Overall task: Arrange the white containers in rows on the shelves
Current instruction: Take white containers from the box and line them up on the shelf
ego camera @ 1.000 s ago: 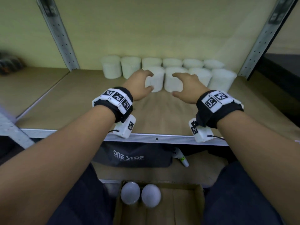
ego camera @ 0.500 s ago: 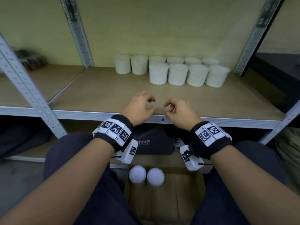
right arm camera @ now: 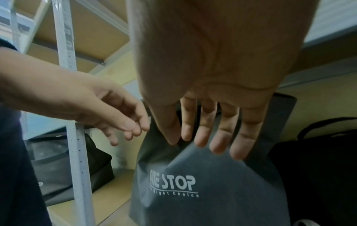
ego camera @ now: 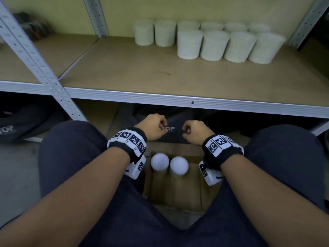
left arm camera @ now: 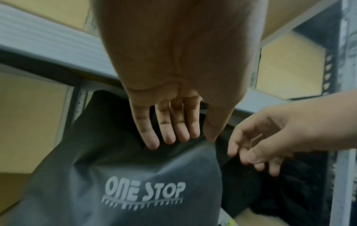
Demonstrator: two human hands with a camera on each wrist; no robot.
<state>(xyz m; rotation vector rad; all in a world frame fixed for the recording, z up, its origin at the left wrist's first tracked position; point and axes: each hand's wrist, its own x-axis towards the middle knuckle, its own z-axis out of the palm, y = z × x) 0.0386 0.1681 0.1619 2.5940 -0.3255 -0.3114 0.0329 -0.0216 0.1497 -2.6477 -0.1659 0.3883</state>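
Several white containers [ego camera: 215,45] stand in two rows at the back right of the wooden shelf [ego camera: 142,77]. Two more white containers [ego camera: 159,161] sit upright in a cardboard box [ego camera: 179,191] between my knees. My left hand [ego camera: 156,127] and right hand [ego camera: 193,130] hang below the shelf's front edge, above the box. Both hold nothing. In the left wrist view the left hand [left arm camera: 173,137] shows loose, nearly straight fingers, and in the right wrist view the right hand [right arm camera: 208,142] looks the same.
A dark bag [left arm camera: 123,183] printed ONE STOP sits on the lower shelf just beyond my hands. Another dark bag [ego camera: 21,125] lies lower left. Grey metal uprights [ego camera: 35,56] frame the shelf. Dark items [ego camera: 33,27] lie on the neighbouring shelf at far left.
Both hands let go of the front-row containers, pulled back off the shelf and dropped below its front edge. The view has tilted down toward the box.
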